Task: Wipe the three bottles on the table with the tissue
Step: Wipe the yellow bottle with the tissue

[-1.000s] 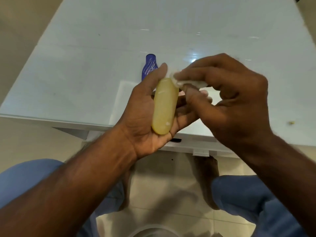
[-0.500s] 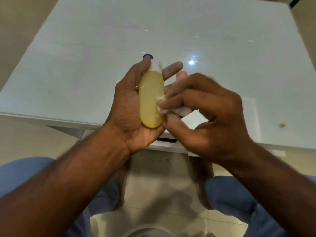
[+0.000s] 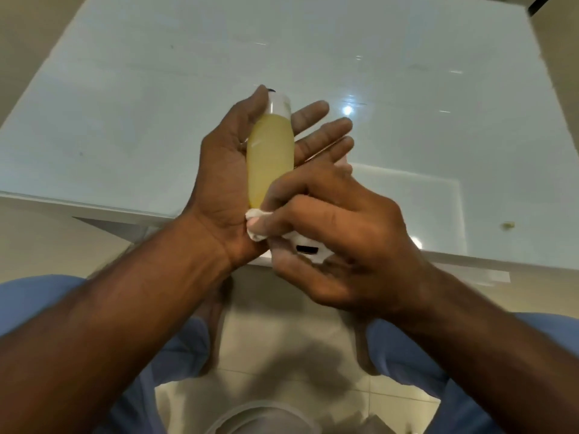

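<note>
A small bottle of yellow liquid point(image 3: 270, 158) with a clear cap lies upright in my left hand point(image 3: 219, 170), above the table's near edge. My thumb holds it along its left side and my fingers lie straight behind it. My right hand point(image 3: 338, 239) pinches a crumpled white tissue point(image 3: 255, 227) against the bottle's bottom end, by my left palm's heel. A dark tip point(image 3: 271, 89) shows just behind the cap, most likely the blue bottle; the rest of it is hidden. No third bottle is in view.
The white glossy table point(image 3: 125, 104) stretches ahead, its near edge running under my hands. A small yellowish crumb point(image 3: 507, 225) lies at the right near the edge. My knees in blue trousers point(image 3: 407, 355) and a tiled floor are below.
My right hand has slid the tissue down the yellow bottle from its cap end to its bottom. My left hand's fingers have straightened out behind the bottle.
</note>
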A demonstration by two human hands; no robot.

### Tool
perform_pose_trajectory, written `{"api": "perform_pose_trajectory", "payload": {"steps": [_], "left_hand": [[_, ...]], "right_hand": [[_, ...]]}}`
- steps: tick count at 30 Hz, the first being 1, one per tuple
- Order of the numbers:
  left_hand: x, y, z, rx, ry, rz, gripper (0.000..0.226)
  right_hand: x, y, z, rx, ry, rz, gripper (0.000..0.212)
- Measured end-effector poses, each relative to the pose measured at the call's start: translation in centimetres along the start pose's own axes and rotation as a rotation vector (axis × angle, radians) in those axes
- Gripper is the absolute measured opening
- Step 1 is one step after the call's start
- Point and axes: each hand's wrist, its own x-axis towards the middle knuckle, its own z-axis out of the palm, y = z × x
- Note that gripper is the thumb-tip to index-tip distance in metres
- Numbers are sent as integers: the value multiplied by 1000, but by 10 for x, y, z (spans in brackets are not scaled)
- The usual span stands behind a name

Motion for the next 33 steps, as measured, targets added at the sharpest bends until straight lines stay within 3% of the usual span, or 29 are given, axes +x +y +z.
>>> {"api": "perform_pose_trajectory", "payload": {"steps": [2,6,12,17,23,29,33], "left_hand": [[-4,-2,5,1,-29,-26,62],[-7,-11,9,4,-14,-16,46],[-4,-1,1,-79,-37,31,67],[-7,-17,4,-37,-103,-7,54],[-6,0,-1,-85,-56,71,67],[-8,-12,-2,20,-13,77,56],[-6,-6,0,-5,-14,88,69]], "right_hand": [[2,6,-4,-17,62,8,9],[6,22,-14,-53,259,219,10],[-2,4,2,-13,42,16,5],[2,26,-12,9,256,274,16],[-7,0,3,59,55,85,9],[1,22,-5,183,254,353,17],[-4,9,0,113,145,214,14]]}}
